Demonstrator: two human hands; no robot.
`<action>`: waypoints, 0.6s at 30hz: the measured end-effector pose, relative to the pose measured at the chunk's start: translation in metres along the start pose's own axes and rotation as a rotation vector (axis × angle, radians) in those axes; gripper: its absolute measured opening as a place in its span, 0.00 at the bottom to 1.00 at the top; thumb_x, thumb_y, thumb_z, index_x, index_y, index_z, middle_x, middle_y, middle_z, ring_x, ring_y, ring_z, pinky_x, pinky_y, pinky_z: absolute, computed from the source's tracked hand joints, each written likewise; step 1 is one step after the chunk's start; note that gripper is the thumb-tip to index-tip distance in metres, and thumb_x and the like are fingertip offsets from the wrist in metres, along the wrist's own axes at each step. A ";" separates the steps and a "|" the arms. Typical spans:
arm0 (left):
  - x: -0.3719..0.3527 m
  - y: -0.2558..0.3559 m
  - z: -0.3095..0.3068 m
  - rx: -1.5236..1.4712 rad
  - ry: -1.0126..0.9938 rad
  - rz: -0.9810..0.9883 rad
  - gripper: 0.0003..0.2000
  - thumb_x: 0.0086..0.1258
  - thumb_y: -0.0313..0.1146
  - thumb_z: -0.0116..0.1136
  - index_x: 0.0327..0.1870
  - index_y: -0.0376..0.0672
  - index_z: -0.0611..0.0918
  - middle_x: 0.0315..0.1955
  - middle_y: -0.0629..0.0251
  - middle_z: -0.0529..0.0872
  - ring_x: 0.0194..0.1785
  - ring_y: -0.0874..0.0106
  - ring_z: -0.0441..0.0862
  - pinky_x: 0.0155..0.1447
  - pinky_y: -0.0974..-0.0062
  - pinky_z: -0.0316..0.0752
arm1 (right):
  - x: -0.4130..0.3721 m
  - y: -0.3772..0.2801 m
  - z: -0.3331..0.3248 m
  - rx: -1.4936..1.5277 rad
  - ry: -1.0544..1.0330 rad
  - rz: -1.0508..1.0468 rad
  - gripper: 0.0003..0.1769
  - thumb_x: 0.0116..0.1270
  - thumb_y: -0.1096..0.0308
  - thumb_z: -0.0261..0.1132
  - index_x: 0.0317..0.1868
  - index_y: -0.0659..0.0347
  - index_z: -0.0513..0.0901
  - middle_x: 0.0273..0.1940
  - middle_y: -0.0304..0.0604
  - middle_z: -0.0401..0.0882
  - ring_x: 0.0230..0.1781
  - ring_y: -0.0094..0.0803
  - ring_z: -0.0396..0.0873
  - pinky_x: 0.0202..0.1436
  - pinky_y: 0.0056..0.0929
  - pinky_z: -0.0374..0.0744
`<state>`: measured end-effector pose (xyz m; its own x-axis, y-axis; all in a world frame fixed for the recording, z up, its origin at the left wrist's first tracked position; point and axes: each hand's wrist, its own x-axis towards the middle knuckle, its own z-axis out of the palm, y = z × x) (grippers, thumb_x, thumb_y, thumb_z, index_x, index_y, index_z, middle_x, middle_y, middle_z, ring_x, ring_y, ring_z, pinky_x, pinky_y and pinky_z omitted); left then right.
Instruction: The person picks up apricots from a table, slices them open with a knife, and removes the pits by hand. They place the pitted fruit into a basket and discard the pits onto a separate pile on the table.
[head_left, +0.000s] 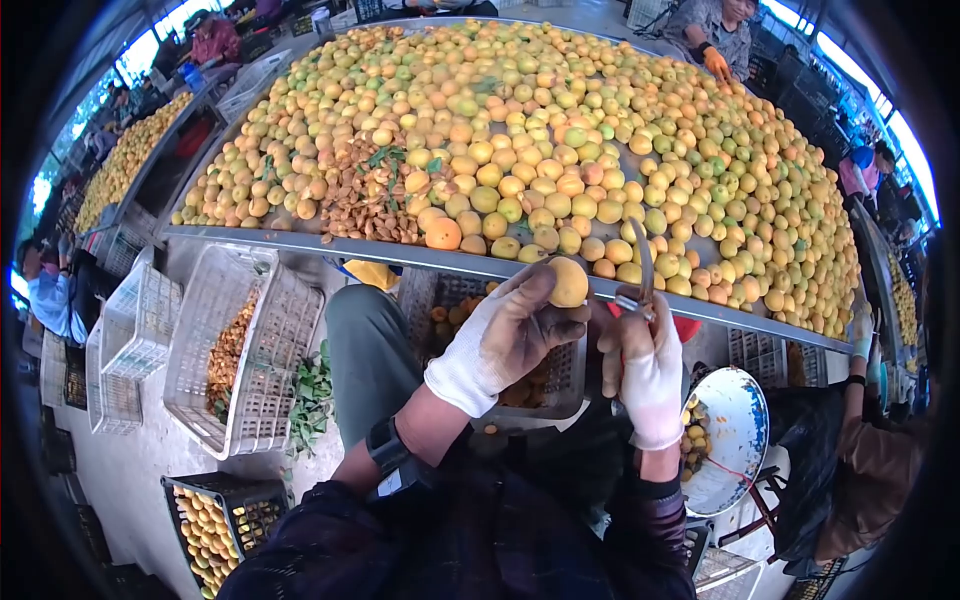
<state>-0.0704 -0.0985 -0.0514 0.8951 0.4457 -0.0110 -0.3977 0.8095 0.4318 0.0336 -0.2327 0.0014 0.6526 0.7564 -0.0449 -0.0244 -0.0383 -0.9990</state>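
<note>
In a worn white glove with dark, stained fingers, my left hand (490, 345) pinches a yellow apricot (569, 283) between thumb and fingers. My right hand (650, 378), gloved the same way, is closed around a knife; its curved metal blade (643, 256) points up, just right of the fruit and apart from it. Both hands are in front of the near metal edge (440, 258) of a table heaped with apricots (560, 160). A pile of brown apricot pits (365, 195) lies near that edge, beside a more orange fruit (443, 234).
Below my hands stands a crate (570, 375) with fruit pieces. A white crate (205, 335) with pits sits left, a black crate (205, 535) of apricots lower left. A chipped white basin (735, 430) is at right. Other people work around, one with an orange glove (716, 64) across the table.
</note>
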 end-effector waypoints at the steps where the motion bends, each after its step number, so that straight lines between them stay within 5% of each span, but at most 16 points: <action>1: 0.002 -0.001 -0.002 -0.017 -0.018 -0.008 0.21 0.72 0.42 0.55 0.60 0.37 0.72 0.50 0.57 0.82 0.50 0.65 0.83 0.55 0.69 0.79 | -0.003 0.010 0.001 -0.120 -0.015 -0.085 0.17 0.71 0.62 0.56 0.53 0.66 0.72 0.26 0.38 0.75 0.19 0.21 0.72 0.21 0.21 0.70; 4: 0.004 -0.010 0.013 -0.025 0.077 0.079 0.22 0.71 0.47 0.56 0.57 0.40 0.74 0.48 0.64 0.82 0.50 0.71 0.81 0.55 0.71 0.77 | -0.010 0.027 0.015 -0.427 0.003 -0.297 0.12 0.71 0.67 0.57 0.49 0.67 0.73 0.25 0.50 0.77 0.23 0.39 0.79 0.28 0.31 0.75; 6: 0.004 -0.015 0.022 -0.021 0.100 0.104 0.22 0.72 0.48 0.54 0.59 0.42 0.73 0.49 0.66 0.80 0.52 0.71 0.79 0.57 0.71 0.75 | -0.010 0.042 0.025 -0.414 0.090 -0.335 0.16 0.73 0.63 0.54 0.49 0.69 0.72 0.27 0.42 0.75 0.26 0.24 0.72 0.30 0.24 0.72; 12: 0.000 -0.024 0.012 -0.126 0.065 0.003 0.24 0.70 0.51 0.54 0.60 0.46 0.74 0.53 0.66 0.80 0.55 0.68 0.77 0.61 0.68 0.73 | -0.008 0.054 0.033 -0.398 0.144 -0.391 0.15 0.74 0.64 0.53 0.50 0.69 0.73 0.34 0.48 0.81 0.32 0.28 0.78 0.37 0.27 0.76; 18: -0.002 -0.026 0.019 -0.069 0.038 0.063 0.24 0.70 0.49 0.55 0.61 0.44 0.73 0.54 0.65 0.79 0.58 0.69 0.76 0.62 0.71 0.72 | -0.013 0.050 0.032 -0.348 0.143 -0.350 0.15 0.74 0.63 0.53 0.49 0.69 0.73 0.30 0.43 0.77 0.30 0.23 0.72 0.35 0.24 0.73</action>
<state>-0.0582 -0.1282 -0.0456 0.8600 0.5099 -0.0203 -0.4673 0.8030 0.3698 0.0001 -0.2237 -0.0482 0.6744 0.6668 0.3172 0.4516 -0.0326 -0.8916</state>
